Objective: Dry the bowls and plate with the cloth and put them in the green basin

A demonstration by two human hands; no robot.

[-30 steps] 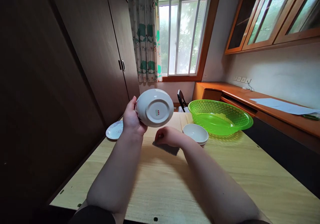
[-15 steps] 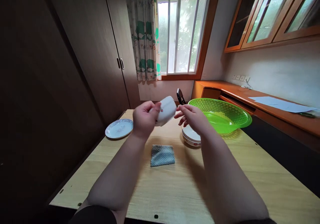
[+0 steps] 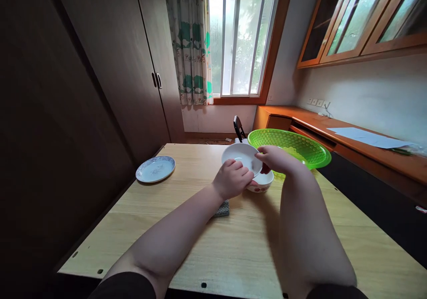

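One white bowl (image 3: 245,154) was held tilted toward the far right corner of the desk (image 3: 233,254). My left hand (image 3: 233,179) curled its fingers over the near rim; my right hand (image 3: 271,156) pinched the right rim. A floral bowl (image 3: 262,184) stood just below, by the green basin (image 3: 322,155) at that corner; contact could not be judged. A plate (image 3: 155,169) lay near the left edge. A loosened pinch could have dropped the white bowl, chipping both bowls.
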